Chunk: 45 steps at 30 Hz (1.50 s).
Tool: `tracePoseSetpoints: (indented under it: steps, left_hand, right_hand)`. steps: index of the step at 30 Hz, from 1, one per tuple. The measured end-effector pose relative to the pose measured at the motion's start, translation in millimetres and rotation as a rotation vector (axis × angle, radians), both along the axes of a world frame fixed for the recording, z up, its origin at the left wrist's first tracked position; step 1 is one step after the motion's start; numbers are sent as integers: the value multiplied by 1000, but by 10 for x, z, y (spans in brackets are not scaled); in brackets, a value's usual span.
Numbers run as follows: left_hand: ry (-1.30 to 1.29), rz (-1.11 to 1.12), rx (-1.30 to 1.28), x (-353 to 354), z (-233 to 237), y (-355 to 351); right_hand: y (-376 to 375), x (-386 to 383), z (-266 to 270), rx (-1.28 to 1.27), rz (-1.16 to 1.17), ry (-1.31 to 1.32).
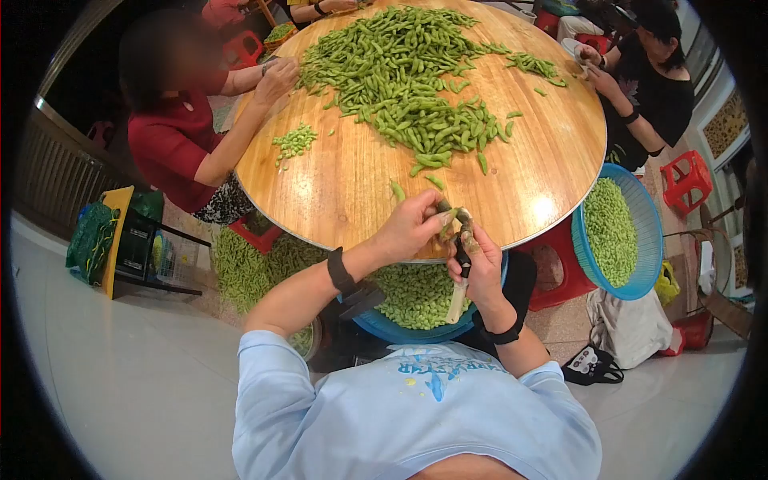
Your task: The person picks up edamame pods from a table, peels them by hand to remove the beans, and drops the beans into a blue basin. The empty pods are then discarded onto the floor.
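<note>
My left hand (410, 228) is closed in a pinch at the table's near edge, with a green bean pod (451, 214) at its fingertips. Close beside it, my right hand (480, 268) wraps round a slim tool (458, 302) with a black middle and a pale, flat lower end. The fingertips of both hands almost meet at the pod. Directly below them stands a blue basket (420, 334) of shelled green beans (412, 292), partly covered by my forearms. Two loose pods (398, 190) lie on the wood just beyond my left hand.
A large pile of pods (400, 72) covers much of the round wooden table (552, 172). Shelled beans (294, 141) lie near a person in red (172, 136). Another person in black (660, 88) works at right, near a second blue basket (640, 276) and red stools (686, 182).
</note>
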<state>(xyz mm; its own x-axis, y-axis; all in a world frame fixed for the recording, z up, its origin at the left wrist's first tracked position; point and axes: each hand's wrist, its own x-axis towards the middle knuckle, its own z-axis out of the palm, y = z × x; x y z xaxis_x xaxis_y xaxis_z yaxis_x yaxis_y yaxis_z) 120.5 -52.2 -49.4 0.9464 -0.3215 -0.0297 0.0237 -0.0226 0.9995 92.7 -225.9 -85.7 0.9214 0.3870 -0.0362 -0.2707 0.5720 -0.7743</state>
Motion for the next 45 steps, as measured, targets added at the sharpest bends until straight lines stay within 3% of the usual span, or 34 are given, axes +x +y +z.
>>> tracePoseSetpoints:
  steps: [3, 5, 16, 23, 28, 35, 41, 45]
  left_hand:
    - [-23, 99, -39, -119, -24, -23]
    - [55, 95, -113, -213, 27, -28]
    - [231, 131, -426, -367, 56, 156]
    - [188, 284, -186, -394, 8, 95]
    - [208, 192, -19, -383, 62, 182]
    - [156, 130, -5, -373, 18, 233]
    - [284, 38, -289, -317, -159, 299]
    - [461, -98, -466, -322, -175, 312]
  right_hand:
    - [17, -11, -25, -4, 11, -18]
    - [32, -12, -106, -13, 130, -33]
    - [93, -93, 59, 93, 208, 88]
    - [100, -141, -34, 79, 226, 63]
    - [62, -133, -4, 78, 299, 67]
    - [72, -172, 21, 66, 273, 79]
    - [64, -183, 77, 153, 297, 188]
    - [-32, -122, 27, 313, 478, 287]
